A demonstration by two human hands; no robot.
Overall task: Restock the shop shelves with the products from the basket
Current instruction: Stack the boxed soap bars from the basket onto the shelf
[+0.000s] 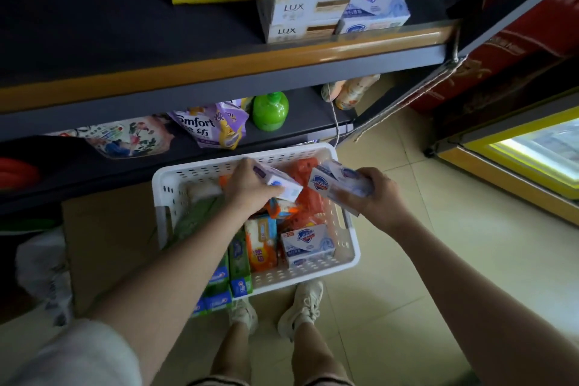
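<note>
Now, step: I am lifting soap out of the white basket (pixel 351 255) on the floor.
Left grip: left hand (pixel 250 186) curling round a purple-white soap box (pixel 279 182).
Right grip: right hand (pixel 374 194) clutching a Safeguard box (pixel 336 183).
Next: I am judging both belong beside the Safeguard stack (pixel 376 3) on the upper shelf (pixel 219 69).

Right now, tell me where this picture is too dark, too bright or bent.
Head view: upper shelf lies in deep shadow; the freezer lid at right glares white; wide-angle distortion bows the shelf edge; the soap box in the left hand is slightly blurred, as is the one in the right hand.
</note>
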